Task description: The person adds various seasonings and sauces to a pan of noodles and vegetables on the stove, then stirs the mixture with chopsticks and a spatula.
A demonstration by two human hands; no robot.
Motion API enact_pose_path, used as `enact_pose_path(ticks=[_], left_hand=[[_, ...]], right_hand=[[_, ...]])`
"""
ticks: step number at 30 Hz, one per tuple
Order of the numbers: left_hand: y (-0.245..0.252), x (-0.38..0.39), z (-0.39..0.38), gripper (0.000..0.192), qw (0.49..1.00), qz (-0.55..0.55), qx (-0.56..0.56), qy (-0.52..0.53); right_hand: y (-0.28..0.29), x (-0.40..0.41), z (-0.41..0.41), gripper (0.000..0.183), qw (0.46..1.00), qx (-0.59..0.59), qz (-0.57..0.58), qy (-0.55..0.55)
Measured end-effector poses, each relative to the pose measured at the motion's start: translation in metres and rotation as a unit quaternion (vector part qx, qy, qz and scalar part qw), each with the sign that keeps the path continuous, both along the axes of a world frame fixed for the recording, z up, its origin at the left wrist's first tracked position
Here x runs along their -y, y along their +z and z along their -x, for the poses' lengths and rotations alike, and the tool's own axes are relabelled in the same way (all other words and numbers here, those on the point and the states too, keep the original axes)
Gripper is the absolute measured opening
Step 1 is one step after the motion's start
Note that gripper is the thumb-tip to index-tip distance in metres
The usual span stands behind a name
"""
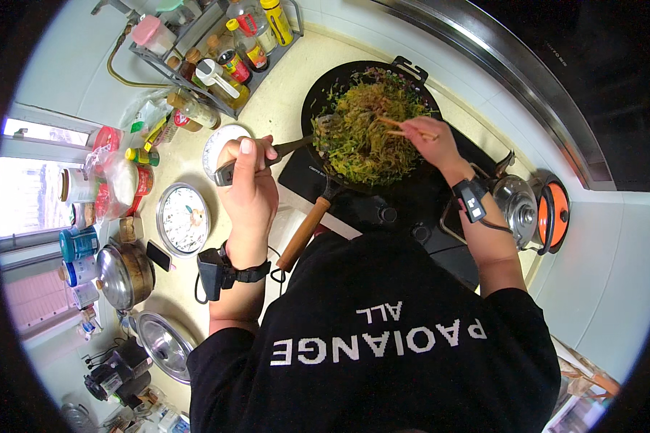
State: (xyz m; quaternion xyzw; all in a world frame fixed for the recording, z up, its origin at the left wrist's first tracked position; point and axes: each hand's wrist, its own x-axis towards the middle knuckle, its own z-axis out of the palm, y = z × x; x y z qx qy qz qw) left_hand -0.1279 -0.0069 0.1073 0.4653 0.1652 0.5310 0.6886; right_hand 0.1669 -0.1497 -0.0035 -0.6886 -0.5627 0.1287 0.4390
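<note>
A black wok [310, 100] sits on the dark glass cooktop [352, 211], filled with shredded green and yellowish food [376, 130] that looks like noodles mixed with vegetables. My left hand [250, 168] grips the dark handle of a spatula [295, 145], whose slotted head rests in the left side of the food. Wooden chopsticks [392, 123] are held in my right hand [430, 142], with their tips at the food near the middle of the wok. The wok's wooden handle [303, 233] points towards my body, below my left hand.
A patterned plate [216, 143] lies behind my left hand, a decorated metal tray [184, 221] further left. Bottles stand on a rack [271, 59] at the back left. A lidded pot [514, 208] and an orange pan [553, 216] are at right. The range hood [498, 65] overhangs the back.
</note>
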Motion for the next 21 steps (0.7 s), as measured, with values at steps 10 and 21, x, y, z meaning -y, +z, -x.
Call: enact_pose_path(ticks=[10, 21], left_hand=[[-0.01, -0.002, -0.001, 0.028, 1.0, 0.004, -0.002, 0.0], [-0.049, -0.023, -0.053, 0.028, 0.99, -0.066, -0.124, -0.025]], right_hand=[[0.066, 0.037, -0.033, 0.031, 0.942, -0.287, -0.015, -0.174], [-0.041, -0.014, 0.006, 0.037, 0.923, -0.279, -0.006, -0.267]])
